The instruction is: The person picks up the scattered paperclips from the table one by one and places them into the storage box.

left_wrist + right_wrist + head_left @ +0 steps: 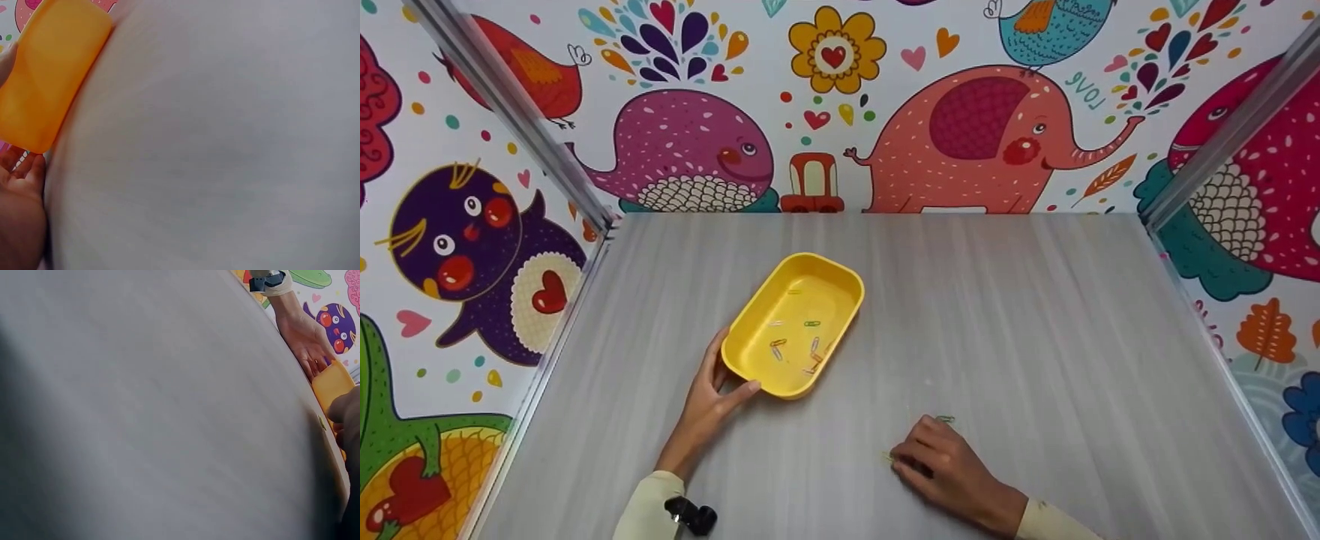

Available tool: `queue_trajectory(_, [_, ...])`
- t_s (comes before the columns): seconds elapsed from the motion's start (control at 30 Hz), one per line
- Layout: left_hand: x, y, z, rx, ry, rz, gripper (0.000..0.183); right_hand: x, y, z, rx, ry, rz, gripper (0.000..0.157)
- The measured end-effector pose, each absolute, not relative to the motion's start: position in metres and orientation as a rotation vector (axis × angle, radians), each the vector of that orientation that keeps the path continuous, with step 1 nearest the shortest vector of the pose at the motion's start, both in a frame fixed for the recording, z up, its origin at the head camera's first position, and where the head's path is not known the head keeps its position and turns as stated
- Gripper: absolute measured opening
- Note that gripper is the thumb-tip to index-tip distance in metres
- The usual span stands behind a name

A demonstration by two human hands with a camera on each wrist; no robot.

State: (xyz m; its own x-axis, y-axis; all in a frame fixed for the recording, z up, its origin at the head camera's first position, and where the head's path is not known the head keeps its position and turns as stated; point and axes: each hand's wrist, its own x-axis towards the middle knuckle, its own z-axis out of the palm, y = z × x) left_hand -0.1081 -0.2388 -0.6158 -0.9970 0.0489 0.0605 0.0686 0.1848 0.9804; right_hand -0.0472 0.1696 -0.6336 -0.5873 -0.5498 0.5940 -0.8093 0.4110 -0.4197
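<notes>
My left hand (712,397) grips the near left corner of a yellow plastic tray (742,319), thumb at the near edge and fingers along the left side. Several small coloured paper clips lie inside, among them a green clip (811,324). To the right, my right hand (949,469) is low over the table with its fingers curled. A yellowish paper clip (888,457) shows right at its fingertips; I cannot tell whether they pinch it. Just beyond the knuckles lies a green paper clip (946,419). The tray's outer wall (56,67) fills the upper left of the left wrist view.
The grey wood-grain table (1035,337) is bordered by upright panels with cartoon animals, such as the back panel (825,120). Metal rails (502,105) run along the panel corners. A black device (691,516) is strapped at the left wrist.
</notes>
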Motion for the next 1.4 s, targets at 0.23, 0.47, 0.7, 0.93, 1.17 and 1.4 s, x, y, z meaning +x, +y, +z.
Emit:
queue_trajectory(0.23, [-0.1084,-0.2393,-0.616,-0.114,-2.404,-1.988,0.104,-0.0483,0.1691,-0.6326,1.205,-2.282,0.833,0.02])
queue_trajectory(0.47, [-0.1078,-0.2382,-0.6157,-0.117,-2.406,-2.004,0.104,-0.0455,0.1696,-0.6338,1.165,-2.34,0.913,0.005])
queue_trajectory(0.7, [-0.1082,-0.2386,-0.6166,-0.106,-2.414,-1.987,0.105,-0.045,0.1685,-0.6341,1.162,-2.311,0.939,0.021])
queue_trajectory(0.93, [-0.1079,-0.239,-0.6166,-0.111,-2.405,-1.997,0.105,-0.0456,0.1682,-0.6342,1.181,-2.29,0.899,0.027])
queue_trajectory(1.17, [-0.1082,-0.2385,-0.6162,-0.115,-2.398,-1.988,0.105,-0.0447,0.1678,-0.6329,1.185,-2.308,0.89,0.017])
queue_trajectory(1.4, [-0.108,-0.2376,-0.6151,-0.1,-2.403,-1.988,0.104,-0.0455,0.1704,-0.6296,1.161,-2.325,0.902,0.026])
